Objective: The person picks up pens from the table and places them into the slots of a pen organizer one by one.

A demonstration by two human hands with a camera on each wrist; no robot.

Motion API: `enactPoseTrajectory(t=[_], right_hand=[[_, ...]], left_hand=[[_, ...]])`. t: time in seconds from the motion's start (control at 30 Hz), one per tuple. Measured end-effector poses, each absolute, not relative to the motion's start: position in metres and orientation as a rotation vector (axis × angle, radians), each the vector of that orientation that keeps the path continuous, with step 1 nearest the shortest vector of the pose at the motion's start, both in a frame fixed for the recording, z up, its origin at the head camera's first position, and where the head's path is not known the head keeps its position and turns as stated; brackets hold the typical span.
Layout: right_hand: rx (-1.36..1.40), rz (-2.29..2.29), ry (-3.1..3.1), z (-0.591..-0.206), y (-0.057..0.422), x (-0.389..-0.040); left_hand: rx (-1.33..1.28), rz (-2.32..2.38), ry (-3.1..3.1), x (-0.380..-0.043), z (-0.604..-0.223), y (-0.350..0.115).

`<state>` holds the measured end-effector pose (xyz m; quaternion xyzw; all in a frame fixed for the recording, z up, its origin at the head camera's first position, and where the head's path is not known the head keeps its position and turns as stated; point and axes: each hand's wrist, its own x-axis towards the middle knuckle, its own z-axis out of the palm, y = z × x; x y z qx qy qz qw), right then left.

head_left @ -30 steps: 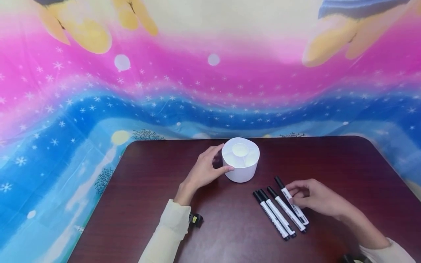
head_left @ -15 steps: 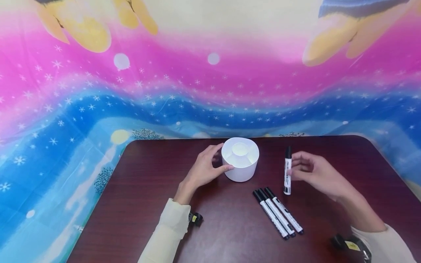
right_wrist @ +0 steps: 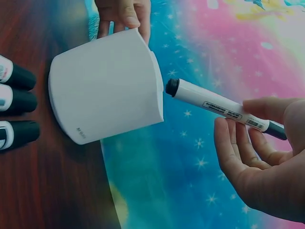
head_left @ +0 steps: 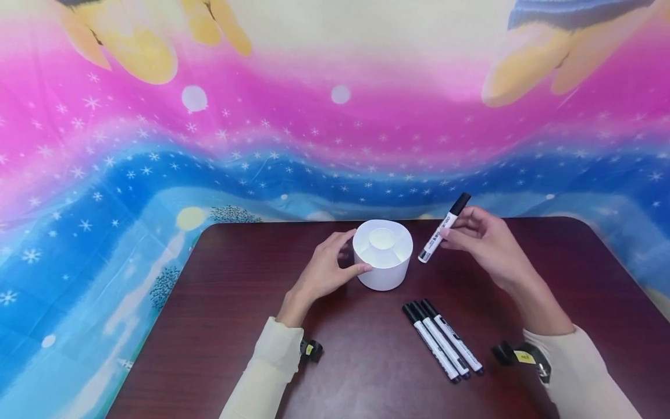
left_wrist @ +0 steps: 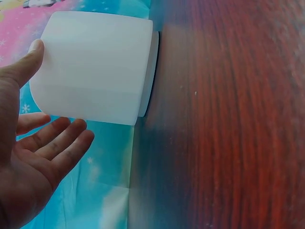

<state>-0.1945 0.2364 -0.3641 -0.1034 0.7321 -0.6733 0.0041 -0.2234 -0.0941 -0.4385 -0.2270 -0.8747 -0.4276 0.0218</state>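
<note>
A white round desk organizer [head_left: 384,277] with inner compartments stands on the table near its far edge. My left hand [head_left: 331,265] holds it at its left side, thumb on the front rim and fingers behind; in the left wrist view the thumb and fingertips flank its wall [left_wrist: 95,67]. My right hand [head_left: 489,241] pinches a whiteboard marker [head_left: 438,238] between thumb and fingers, raised just right of the organizer. The marker tilts, black cap up and right, lower end toward the organizer. In the right wrist view that end points at the organizer's rim [right_wrist: 150,76].
Three more black-capped markers [head_left: 442,340] lie side by side on the dark red wooden table [head_left: 356,361], in front and to the right of the organizer. A colourful printed cloth [head_left: 314,139] hangs behind the table's far edge.
My right hand has picked one marker off the row on the table, lifted it and brought it up and left toward the organizer, tilting it. The left hand has stayed in place.
</note>
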Motion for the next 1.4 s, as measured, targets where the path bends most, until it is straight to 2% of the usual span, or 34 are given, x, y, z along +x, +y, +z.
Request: enactPoseTrajectory(t=[0.8,1.4], right_hand=[[-0.304,-1.910,2.447,-0.374,0.215,-0.221],[-0.266,-1.762,2.515,-0.382,0.208,-0.222]], left_hand=[[-0.753,-1.349,-2.668,-0.225,-0.440,-0.094],[-0.742,-1.350,-2.670,-0.224,-0.441,-0.095]])
